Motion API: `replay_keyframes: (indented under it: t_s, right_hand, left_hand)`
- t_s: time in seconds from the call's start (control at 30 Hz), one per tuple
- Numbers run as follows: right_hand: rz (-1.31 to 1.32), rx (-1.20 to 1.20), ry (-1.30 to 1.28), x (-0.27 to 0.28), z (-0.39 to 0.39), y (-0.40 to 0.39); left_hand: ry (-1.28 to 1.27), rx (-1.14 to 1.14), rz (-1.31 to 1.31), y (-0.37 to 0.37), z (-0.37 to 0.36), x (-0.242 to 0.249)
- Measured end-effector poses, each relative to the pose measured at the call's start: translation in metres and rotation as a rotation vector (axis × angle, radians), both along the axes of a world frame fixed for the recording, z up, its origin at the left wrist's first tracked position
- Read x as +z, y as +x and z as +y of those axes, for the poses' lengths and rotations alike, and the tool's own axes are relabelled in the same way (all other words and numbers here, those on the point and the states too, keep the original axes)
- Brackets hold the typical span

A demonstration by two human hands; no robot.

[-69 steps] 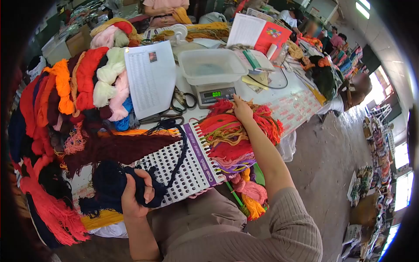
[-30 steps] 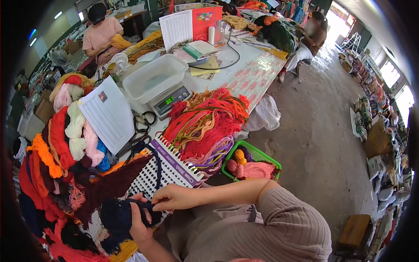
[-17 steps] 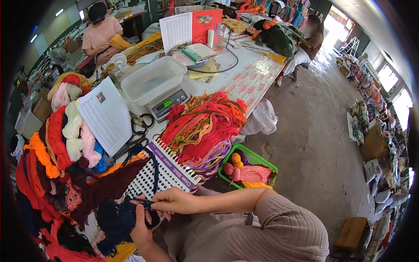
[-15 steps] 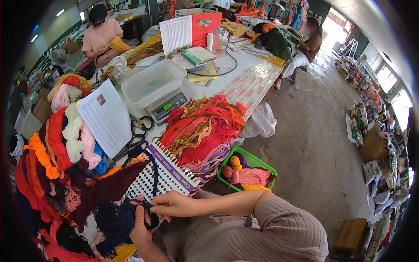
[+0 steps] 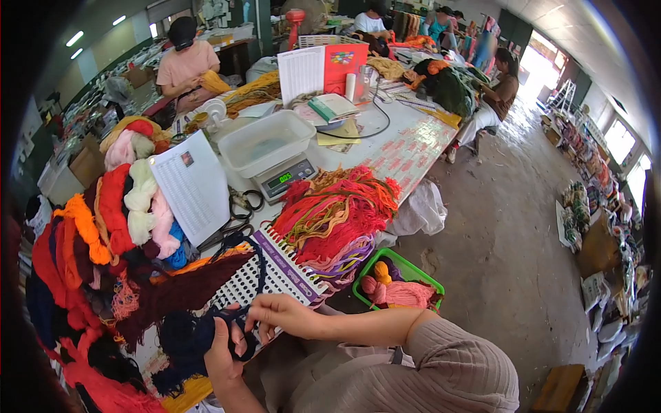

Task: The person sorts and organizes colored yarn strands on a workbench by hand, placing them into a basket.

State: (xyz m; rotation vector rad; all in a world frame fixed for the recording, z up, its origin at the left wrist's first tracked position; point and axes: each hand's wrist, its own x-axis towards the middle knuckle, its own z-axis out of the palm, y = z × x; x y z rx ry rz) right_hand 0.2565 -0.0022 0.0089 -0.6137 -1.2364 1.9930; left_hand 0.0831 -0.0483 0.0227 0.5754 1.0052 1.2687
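Observation:
A dark navy skein of yarn (image 5: 182, 337) is bunched in my left hand (image 5: 224, 354), thumb up and fingers curled round it. My right hand (image 5: 286, 316) is bent over the same yarn, its fingertips pinched at the strands beside my left hand. From there a navy strand runs up across a white card with rows of holes (image 5: 275, 277) and a purple band. Dark maroon yarn (image 5: 182, 292) lies to the left of the card. Red and multicoloured strands (image 5: 337, 213) are heaped just beyond it.
A digital scale (image 5: 286, 180) bears a clear plastic tub (image 5: 265, 146). Black scissors (image 5: 244, 206) lie near a printed sheet (image 5: 189, 186). Coloured skeins (image 5: 113, 213) pile up at left. A green basket of yarn (image 5: 399, 282) stands right of the table. Several people sit or stand farther back.
The view has swung, so the table's contents appear farther right and lower. My right fingers have lifted slightly at the navy yarn. The scale reading went from 0.06 to 0.05.

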Motion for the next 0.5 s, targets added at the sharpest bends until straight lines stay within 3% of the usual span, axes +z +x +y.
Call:
replay_keyframes:
  t_s: [0.13, 0.17, 0.23, 0.27, 0.3, 0.33, 0.37, 0.4, 0.43, 0.47, 0.5]
  right_hand:
    - [0.213, -0.051, -0.209, -0.009, 0.006, -0.001]
    - [0.180, -0.102, -0.131, -0.007, 0.016, 0.007]
    - [0.185, -0.253, -0.092, 0.007, 0.042, 0.033]
    - [0.149, -0.388, -0.044, 0.023, 0.055, 0.050]
    - [0.151, -0.409, 0.026, 0.022, 0.076, 0.072]
    - [0.151, -0.487, 0.081, 0.027, 0.095, 0.095]
    - [0.115, -0.539, 0.114, 0.022, 0.121, 0.124]
    - [-0.051, -0.682, 0.104, 0.028, 0.138, 0.148]
    - [0.072, -0.741, 0.115, 0.020, 0.165, 0.174]
    - [0.058, -0.656, 0.136, 0.027, 0.183, 0.202]
    - [0.044, -0.626, 0.107, 0.004, 0.190, 0.200]
  left_hand:
    - [-0.091, -0.266, 0.148, -0.019, -0.011, 0.014]
    - [-0.061, -0.304, -0.002, -0.038, -0.016, 0.009]
    - [0.010, -0.174, -0.210, -0.095, -0.018, -0.008]
    - [-0.113, 0.114, -0.344, -0.120, -0.020, 0.000]
    - [-0.033, 0.264, -0.632, -0.135, -0.023, 0.019]
    - [0.116, 0.420, -0.267, -0.164, -0.027, 0.017]
    - [0.169, 0.507, -0.287, -0.200, -0.029, 0.013]
    - [0.260, 0.532, -0.120, -0.233, -0.036, 0.011]
    - [0.219, 0.638, -0.176, -0.264, -0.041, 0.011]
    - [0.194, 0.688, -0.252, -0.289, -0.047, 0.013]
    - [0.313, 0.539, -0.264, -0.347, -0.056, -0.009]
